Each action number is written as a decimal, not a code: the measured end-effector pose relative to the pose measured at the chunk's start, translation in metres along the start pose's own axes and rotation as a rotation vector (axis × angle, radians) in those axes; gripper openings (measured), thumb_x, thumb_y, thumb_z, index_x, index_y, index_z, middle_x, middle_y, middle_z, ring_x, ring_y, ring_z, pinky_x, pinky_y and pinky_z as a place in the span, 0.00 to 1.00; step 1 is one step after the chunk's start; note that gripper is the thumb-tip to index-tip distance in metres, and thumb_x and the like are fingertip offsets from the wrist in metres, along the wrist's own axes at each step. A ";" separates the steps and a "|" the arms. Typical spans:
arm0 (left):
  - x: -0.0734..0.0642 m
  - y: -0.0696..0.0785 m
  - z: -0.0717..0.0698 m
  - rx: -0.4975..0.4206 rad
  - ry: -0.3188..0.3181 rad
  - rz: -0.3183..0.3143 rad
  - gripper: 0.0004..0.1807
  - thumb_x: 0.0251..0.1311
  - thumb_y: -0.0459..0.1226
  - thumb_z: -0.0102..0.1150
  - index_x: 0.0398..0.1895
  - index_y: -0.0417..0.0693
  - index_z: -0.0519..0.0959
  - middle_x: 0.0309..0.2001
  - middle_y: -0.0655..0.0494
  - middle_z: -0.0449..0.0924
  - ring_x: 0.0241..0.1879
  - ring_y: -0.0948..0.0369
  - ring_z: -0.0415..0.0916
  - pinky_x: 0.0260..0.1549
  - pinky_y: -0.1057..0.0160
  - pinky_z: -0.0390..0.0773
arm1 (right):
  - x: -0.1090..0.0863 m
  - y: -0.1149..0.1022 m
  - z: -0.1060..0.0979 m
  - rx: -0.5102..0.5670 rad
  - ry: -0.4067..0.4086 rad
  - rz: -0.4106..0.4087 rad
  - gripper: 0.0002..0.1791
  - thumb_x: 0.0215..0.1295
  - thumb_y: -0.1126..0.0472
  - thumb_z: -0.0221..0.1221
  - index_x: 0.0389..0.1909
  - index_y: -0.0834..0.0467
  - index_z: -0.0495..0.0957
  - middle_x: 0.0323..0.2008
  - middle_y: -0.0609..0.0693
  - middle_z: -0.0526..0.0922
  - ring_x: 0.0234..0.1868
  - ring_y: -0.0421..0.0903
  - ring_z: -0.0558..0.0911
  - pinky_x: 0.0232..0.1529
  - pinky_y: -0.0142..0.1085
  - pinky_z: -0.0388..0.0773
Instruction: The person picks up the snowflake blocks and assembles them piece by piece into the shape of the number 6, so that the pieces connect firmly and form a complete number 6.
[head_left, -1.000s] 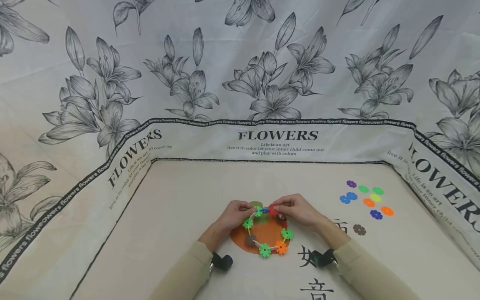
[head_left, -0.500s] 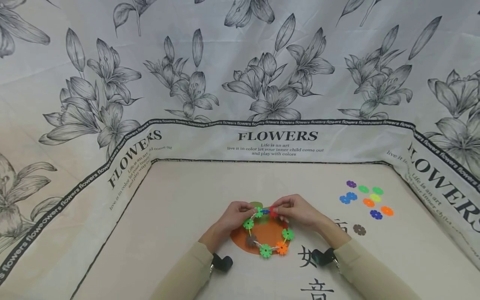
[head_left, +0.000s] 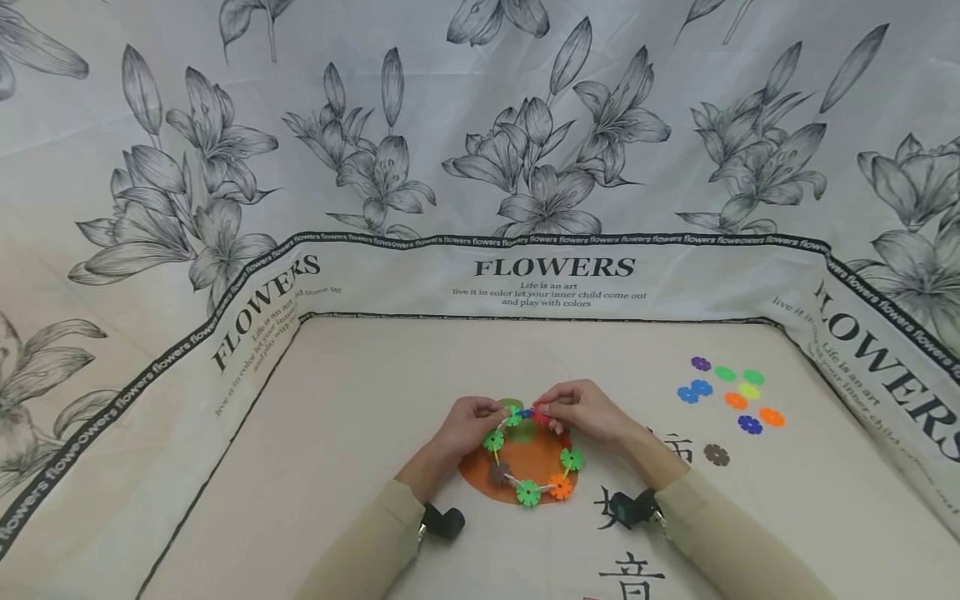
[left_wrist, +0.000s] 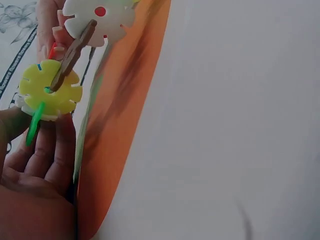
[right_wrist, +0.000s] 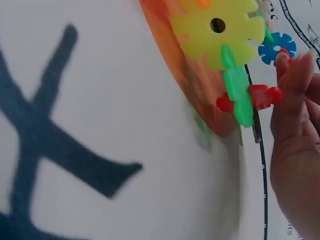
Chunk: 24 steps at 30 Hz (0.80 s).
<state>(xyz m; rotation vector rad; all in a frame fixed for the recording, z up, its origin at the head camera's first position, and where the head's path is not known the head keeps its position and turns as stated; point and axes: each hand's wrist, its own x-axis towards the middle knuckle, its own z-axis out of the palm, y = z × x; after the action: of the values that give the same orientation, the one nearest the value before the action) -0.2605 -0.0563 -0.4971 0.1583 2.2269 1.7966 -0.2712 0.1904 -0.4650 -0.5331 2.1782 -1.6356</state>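
Both hands hold a ring of slotted plastic snowflake discs by its far side, above the cloth. In the head view it includes a green disc (head_left: 528,492), an orange disc (head_left: 560,487) and a brown disc (head_left: 498,474). My left hand (head_left: 463,427) pinches the ring at its upper left, beside a green disc (head_left: 513,414); the left wrist view shows a yellow disc (left_wrist: 35,82) at the thumb. With thumb and fingers my right hand (head_left: 588,410) pinches a red disc, mostly covered, next to a blue disc (right_wrist: 275,50). A larger yellow disc (right_wrist: 220,42) hangs nearer the right wrist camera.
Several loose discs lie at the right, among them a yellow disc (head_left: 749,391) and a dark blue disc (head_left: 750,425). Nearer is a single brown disc (head_left: 717,454). Beneath the ring the cloth carries a printed orange patch (head_left: 480,479). Flower-printed curtain (head_left: 555,275) encloses the back and sides.
The right hand and forearm have shifted slightly left, and the head view has tilted a little. Both hands keep their hold on the ring, whose shape looks the same.
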 end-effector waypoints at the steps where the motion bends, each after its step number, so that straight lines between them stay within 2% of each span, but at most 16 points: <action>1: 0.000 0.000 -0.001 -0.005 -0.013 0.000 0.11 0.69 0.38 0.64 0.43 0.37 0.85 0.36 0.53 0.87 0.33 0.65 0.78 0.34 0.68 0.78 | 0.000 -0.001 -0.001 -0.029 0.000 -0.001 0.13 0.74 0.66 0.58 0.51 0.71 0.82 0.29 0.61 0.84 0.27 0.43 0.78 0.32 0.32 0.78; 6: 0.000 0.001 -0.005 -0.006 -0.076 0.009 0.14 0.69 0.40 0.63 0.48 0.39 0.82 0.34 0.52 0.87 0.32 0.64 0.79 0.36 0.68 0.77 | 0.003 -0.007 -0.002 -0.211 -0.017 -0.057 0.13 0.75 0.62 0.58 0.52 0.65 0.84 0.40 0.59 0.87 0.37 0.53 0.82 0.40 0.38 0.80; 8: 0.000 0.001 -0.006 0.010 -0.092 0.017 0.15 0.70 0.43 0.62 0.50 0.40 0.81 0.36 0.52 0.87 0.35 0.63 0.80 0.38 0.66 0.76 | 0.005 -0.010 -0.001 -0.249 -0.036 -0.077 0.13 0.76 0.62 0.57 0.53 0.64 0.84 0.45 0.58 0.87 0.40 0.55 0.81 0.43 0.40 0.80; 15: -0.001 0.001 -0.006 0.089 -0.132 0.023 0.21 0.69 0.53 0.62 0.51 0.48 0.85 0.47 0.58 0.87 0.49 0.62 0.79 0.55 0.56 0.76 | 0.012 -0.013 0.004 -0.249 -0.092 -0.070 0.15 0.78 0.63 0.53 0.56 0.65 0.82 0.48 0.57 0.86 0.41 0.53 0.79 0.42 0.39 0.77; 20: -0.001 0.001 -0.007 0.108 -0.175 0.048 0.18 0.69 0.54 0.62 0.52 0.55 0.87 0.50 0.62 0.86 0.54 0.61 0.77 0.62 0.50 0.72 | 0.014 -0.013 0.010 -0.242 -0.107 -0.079 0.15 0.79 0.63 0.53 0.57 0.64 0.81 0.51 0.56 0.85 0.46 0.52 0.80 0.50 0.44 0.78; 22: -0.001 0.000 -0.008 0.101 -0.192 0.058 0.17 0.69 0.53 0.62 0.53 0.56 0.87 0.51 0.62 0.86 0.55 0.61 0.77 0.64 0.50 0.71 | 0.013 -0.014 0.011 -0.266 -0.092 -0.087 0.15 0.79 0.63 0.53 0.58 0.64 0.81 0.52 0.55 0.85 0.47 0.52 0.81 0.51 0.46 0.79; 24: -0.001 0.000 -0.008 0.096 -0.197 0.054 0.17 0.69 0.53 0.62 0.53 0.56 0.87 0.52 0.62 0.85 0.55 0.61 0.77 0.64 0.50 0.71 | 0.009 -0.015 0.008 -0.325 -0.044 -0.104 0.16 0.78 0.62 0.53 0.58 0.64 0.80 0.50 0.55 0.85 0.46 0.52 0.81 0.48 0.45 0.79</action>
<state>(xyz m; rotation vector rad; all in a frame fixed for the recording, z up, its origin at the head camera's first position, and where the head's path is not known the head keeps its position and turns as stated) -0.2623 -0.0642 -0.4958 0.4001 2.1881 1.6228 -0.2738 0.1750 -0.4528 -0.7764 2.4333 -1.3078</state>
